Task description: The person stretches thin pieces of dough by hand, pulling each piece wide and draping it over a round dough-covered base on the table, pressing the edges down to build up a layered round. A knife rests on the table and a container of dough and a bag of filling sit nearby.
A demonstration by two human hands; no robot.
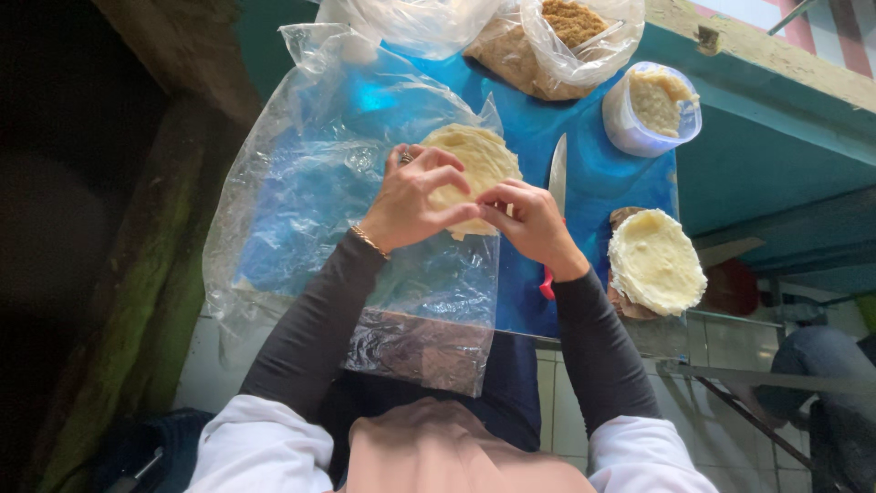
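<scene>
Both hands work one dough disc [474, 160] lying on the plastic sheet [310, 192] over the blue board [602, 173]. Left hand [415, 196] and right hand [529, 222] pinch its near edge, fingertips together. Disc already flattened; edge looks part-folded. Dough stack [655, 262], tub [650, 108], knife [557, 173] sit to the right, untouched.

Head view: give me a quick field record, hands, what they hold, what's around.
left hand: fingers on the flat round dough sheet, ring and bracelet worn
right hand: pinching the dough sheet's near edge
surface: clear plastic sheet over a blue board
knife: lies on the board, right of the dough
dough mound: pale, at the board's right edge
tub: clear, holds crumbly filling
bag: clear, holds brown crumbs
</scene>
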